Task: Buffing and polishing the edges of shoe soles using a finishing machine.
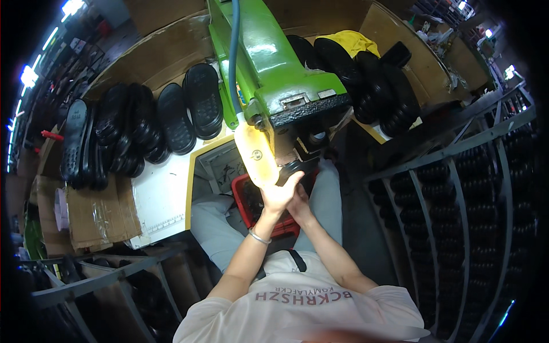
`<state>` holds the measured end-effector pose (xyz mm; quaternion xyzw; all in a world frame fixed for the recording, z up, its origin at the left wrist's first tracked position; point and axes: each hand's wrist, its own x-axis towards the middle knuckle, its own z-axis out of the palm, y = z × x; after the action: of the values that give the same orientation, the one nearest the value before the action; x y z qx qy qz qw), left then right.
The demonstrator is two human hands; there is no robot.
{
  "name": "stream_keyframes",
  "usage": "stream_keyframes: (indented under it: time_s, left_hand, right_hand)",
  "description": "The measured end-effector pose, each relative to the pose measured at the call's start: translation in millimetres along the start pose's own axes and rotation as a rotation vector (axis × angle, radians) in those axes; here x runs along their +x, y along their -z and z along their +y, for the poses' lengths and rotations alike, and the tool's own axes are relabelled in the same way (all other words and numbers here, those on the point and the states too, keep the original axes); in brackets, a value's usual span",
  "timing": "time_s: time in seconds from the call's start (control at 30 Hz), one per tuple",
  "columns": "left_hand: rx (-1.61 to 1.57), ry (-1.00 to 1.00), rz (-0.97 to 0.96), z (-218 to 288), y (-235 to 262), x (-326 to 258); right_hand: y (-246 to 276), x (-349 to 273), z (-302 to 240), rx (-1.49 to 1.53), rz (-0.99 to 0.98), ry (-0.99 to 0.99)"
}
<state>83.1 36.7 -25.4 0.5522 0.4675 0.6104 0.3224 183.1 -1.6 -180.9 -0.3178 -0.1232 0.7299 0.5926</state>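
A black shoe sole is under the head of a green machine, largely hidden by the machine and a glowing lamp. My left hand, with a bracelet at its wrist, grips the sole's near end, thumb stretched along it. Close beside and slightly lower, my right hand also holds the sole from the right; its fingers are partly hidden. Below both hands, between my legs, sits a red bin.
Stacked black soles stand on the white tabletop at left; more soles and a yellow cloth lie at right. Cardboard walls the back. Metal racks full of soles flank me on the right, another rack at lower left.
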Motion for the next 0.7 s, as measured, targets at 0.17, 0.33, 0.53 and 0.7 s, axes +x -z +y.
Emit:
stream_keyframes:
  time_s: [0.17,0.33,0.53,0.7]
  left_hand:
    - [-0.066,0.073,-0.003,-8.5,5.8,-9.2]
    - [-0.192,0.111,0.090,-13.5,-0.3,-25.4]
    - [-0.145,0.097,0.111,-19.4,0.9,-25.7]
    - [0.030,-0.030,0.082,-19.0,-2.6,-10.5]
  right_hand:
    - [4.2,-9.0,-5.6,-0.080,0.180,0.012]
    - [3.7,-18.8,-46.9,-0.233,0.273,0.183]
    - [12.9,-19.4,-30.2,-0.147,0.171,0.062]
    - [2.2,-15.4,5.4,-0.018,0.021,-0.022]
